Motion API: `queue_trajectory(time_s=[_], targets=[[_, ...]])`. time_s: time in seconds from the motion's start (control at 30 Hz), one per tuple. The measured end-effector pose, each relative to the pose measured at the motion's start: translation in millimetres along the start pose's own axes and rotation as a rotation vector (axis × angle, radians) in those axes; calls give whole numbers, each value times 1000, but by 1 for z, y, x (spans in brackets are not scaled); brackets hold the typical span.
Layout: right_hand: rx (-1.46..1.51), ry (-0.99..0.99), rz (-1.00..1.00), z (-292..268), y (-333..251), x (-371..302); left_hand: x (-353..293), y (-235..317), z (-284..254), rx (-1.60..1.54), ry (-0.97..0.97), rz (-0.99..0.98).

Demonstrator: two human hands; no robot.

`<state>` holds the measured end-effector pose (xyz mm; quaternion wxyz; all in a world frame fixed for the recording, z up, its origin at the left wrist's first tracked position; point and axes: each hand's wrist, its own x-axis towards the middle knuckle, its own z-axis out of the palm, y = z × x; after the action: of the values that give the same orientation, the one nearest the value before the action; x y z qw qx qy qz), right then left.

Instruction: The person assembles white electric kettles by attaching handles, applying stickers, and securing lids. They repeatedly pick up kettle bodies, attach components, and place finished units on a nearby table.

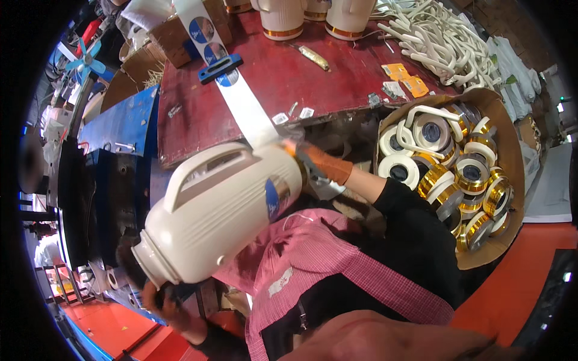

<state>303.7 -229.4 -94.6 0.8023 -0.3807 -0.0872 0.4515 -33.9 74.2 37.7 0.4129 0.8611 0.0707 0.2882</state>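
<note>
A cream thermos jug casing with a moulded handle lies tilted across my lap, its open neck at the lower left. A blue oval sticker shows on its side near the base. My left hand, in a brown-orange glove, grips the neck from below; some of its fingers are hidden. At the base end, my right hand, in a similar glove, holds the casing. Just behind the casing, a white strip of round labels runs down the red table under a blue bar.
More cream casings and a small knife are on the table. White handles pile up at the far right. A cardboard box holds gold and white rings. A blue fan stands at the left.
</note>
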Motion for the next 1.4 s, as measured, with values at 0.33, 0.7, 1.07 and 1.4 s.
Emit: queue_trajectory(time_s=[0.33, 0.7, 1.07, 1.4], targets=[[-1030, 14, -350, -7, -162, -37, 76, -10, 17, 353, 190, -380], [-1932, 703, -593, -202, -407, -31, 118, 93, 83, 272, -325, 399], [-1000, 308, -930, -65, -367, 30, 58, 89, 151, 230, 99, 373], [-109, -263, -346, 105, -44, 92, 5, 88, 148, 48, 259, 400]])
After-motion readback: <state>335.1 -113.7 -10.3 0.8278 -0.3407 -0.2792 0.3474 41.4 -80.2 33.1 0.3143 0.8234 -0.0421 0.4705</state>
